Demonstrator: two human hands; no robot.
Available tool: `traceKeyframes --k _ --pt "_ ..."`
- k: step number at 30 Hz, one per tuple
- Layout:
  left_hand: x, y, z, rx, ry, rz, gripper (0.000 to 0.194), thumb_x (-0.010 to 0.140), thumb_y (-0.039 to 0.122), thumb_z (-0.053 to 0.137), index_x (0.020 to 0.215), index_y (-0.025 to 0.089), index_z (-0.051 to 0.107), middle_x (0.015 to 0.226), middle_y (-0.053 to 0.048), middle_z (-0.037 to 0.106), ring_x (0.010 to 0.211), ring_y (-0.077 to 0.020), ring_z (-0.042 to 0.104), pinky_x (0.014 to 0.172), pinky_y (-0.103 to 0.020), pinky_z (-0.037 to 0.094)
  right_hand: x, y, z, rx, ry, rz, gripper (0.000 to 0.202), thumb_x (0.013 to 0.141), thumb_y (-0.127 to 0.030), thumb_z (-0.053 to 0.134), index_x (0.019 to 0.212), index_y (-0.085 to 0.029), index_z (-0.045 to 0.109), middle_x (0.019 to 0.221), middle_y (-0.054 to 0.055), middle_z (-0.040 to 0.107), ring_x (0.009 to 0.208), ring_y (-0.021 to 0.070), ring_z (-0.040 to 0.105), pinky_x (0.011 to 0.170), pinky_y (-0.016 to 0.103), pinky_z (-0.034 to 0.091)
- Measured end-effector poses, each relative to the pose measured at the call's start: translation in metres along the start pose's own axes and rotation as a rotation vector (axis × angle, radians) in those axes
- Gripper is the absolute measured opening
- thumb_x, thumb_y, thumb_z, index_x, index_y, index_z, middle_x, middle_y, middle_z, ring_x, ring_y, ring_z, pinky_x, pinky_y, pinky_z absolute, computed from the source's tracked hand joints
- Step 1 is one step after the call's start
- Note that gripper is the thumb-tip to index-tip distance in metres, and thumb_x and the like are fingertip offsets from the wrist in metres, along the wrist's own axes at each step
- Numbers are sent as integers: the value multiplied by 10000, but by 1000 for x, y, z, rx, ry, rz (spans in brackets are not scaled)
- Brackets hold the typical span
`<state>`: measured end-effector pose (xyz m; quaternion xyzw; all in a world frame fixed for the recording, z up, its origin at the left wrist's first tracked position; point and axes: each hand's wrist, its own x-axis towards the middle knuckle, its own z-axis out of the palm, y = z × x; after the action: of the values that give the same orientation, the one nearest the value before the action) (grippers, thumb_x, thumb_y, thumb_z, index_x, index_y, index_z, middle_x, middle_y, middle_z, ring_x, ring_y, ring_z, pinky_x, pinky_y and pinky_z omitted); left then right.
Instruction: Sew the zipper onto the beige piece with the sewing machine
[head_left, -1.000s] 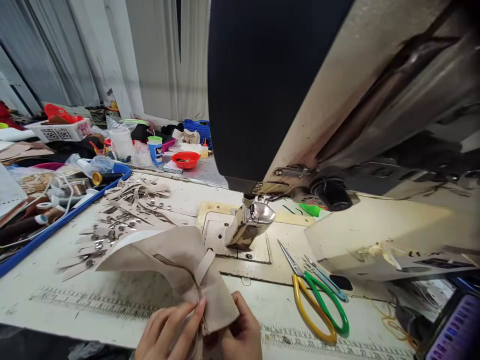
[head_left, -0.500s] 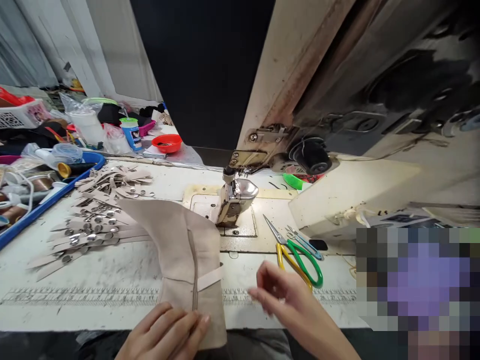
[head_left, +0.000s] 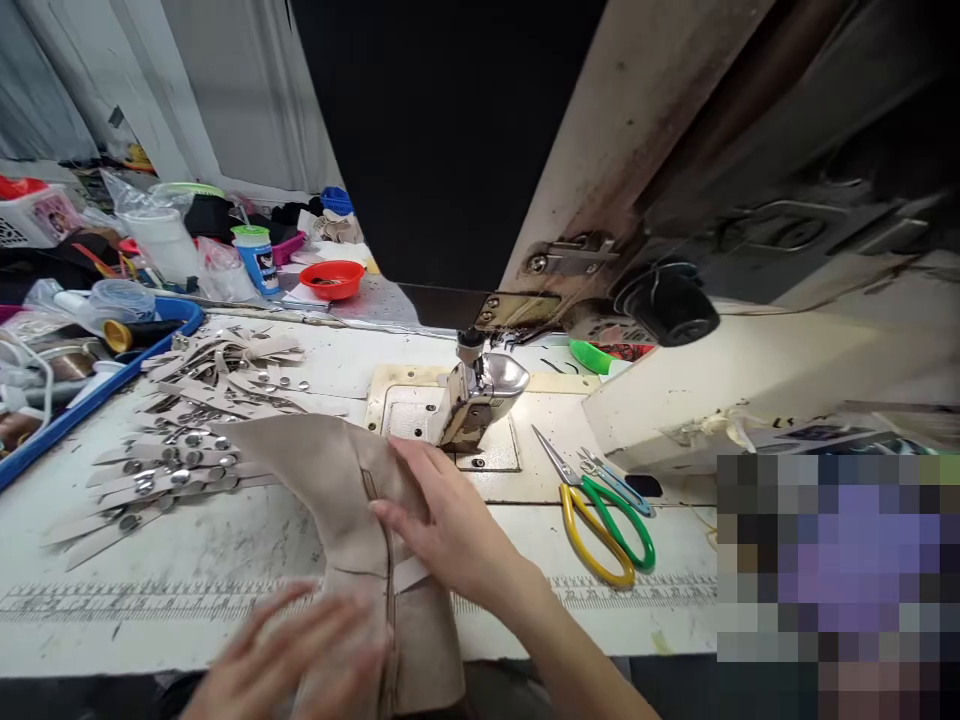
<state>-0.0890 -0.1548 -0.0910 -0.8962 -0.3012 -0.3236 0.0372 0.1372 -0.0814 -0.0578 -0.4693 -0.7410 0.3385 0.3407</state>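
A beige leather piece [head_left: 330, 470] with a centre seam and a short strap lies on the sewing table [head_left: 187, 560], reaching toward the machine's presser foot [head_left: 476, 395]. My right hand [head_left: 442, 520] lies flat on the piece near the seam, fingers spread, just in front of the presser foot. My left hand [head_left: 300, 660] is blurred at the near edge, fingers apart over the lower part of the same piece. Neither hand grips anything.
Yellow and green scissors [head_left: 600, 525] and small snips [head_left: 611, 482] lie right of the needle plate. Several beige straps with metal snaps [head_left: 187, 430] are spread at the left, beside a blue tray [head_left: 112, 380] of spools. A red bowl [head_left: 331, 279] sits behind.
My right hand moved left from beside the scissors onto the leather piece. My left hand opened and shifted, now blurred. The piece lies flatter, nearer the presser foot.
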Motion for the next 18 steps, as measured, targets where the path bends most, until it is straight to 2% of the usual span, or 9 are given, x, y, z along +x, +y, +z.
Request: traceKeyframes --k 2,4,5,6,8,10,13,16,18 --pt "14 -33 -7 73 84 -186 478 1018 255 468 1494 232 422 1478 -113 472 1363 -259 458 1144 -412 351 18 -1 0 55 -13 22 741 872 -418 747 1498 -195 419 1498 127 489 1381 276 434 1168 426 326" --pt "36 -68 -12 165 99 -362 566 981 339 540 1506 191 390 1518 -154 430 1459 -340 325 1196 -510 246 33 -1 -3 143 -19 66 692 753 -430 848 1355 -221 580 1317 87 621 1230 289 540 1068 417 407" --pt "50 -84 -13 125 41 -446 576 961 431 550 1464 170 446 1469 -161 483 1455 -372 311 1211 -565 158 38 0 -5 189 -29 93 579 703 -422 878 1204 -216 671 1139 54 679 1088 273 594 963 383 462" --pt "65 -96 -15 58 -40 -528 603 925 520 563 1398 150 515 1370 -167 562 1403 -400 367 1196 -590 163 40 1 -8 234 -44 122 451 673 -411 891 1034 -204 717 957 19 684 939 242 611 838 337 491" --pt "98 -111 -19 -105 -235 -619 575 860 630 585 1180 159 660 1042 -113 690 1137 -379 573 1080 -543 365 39 4 -14 324 -80 179 320 683 -423 870 820 -179 715 733 -21 624 730 182 576 643 261 466" --pt "133 -112 -25 -271 -418 -651 494 816 637 640 968 173 715 785 -21 675 838 -266 649 817 -351 514 31 7 -23 423 -106 227 311 730 -451 823 808 -166 726 711 -21 628 663 152 559 581 230 450" --pt "180 -101 -28 -522 -597 -749 492 715 555 751 955 129 693 785 49 682 800 -171 678 645 -174 471 16 5 -43 622 -89 323 341 721 -472 815 863 -168 755 783 -6 679 673 139 587 631 229 487" --pt "214 -91 -17 -758 -643 -918 624 594 553 830 1016 142 627 844 22 735 863 -220 714 651 -214 529 4 -2 -70 753 45 402 340 652 -442 863 830 -170 766 772 -10 675 693 130 584 640 198 466" --pt "230 -88 -5 -935 -672 -982 598 564 546 849 980 177 630 859 -5 761 871 -255 731 718 -288 581 -1 -7 -88 680 134 399 320 650 -441 868 764 -165 751 694 -19 631 659 123 551 585 183 432"
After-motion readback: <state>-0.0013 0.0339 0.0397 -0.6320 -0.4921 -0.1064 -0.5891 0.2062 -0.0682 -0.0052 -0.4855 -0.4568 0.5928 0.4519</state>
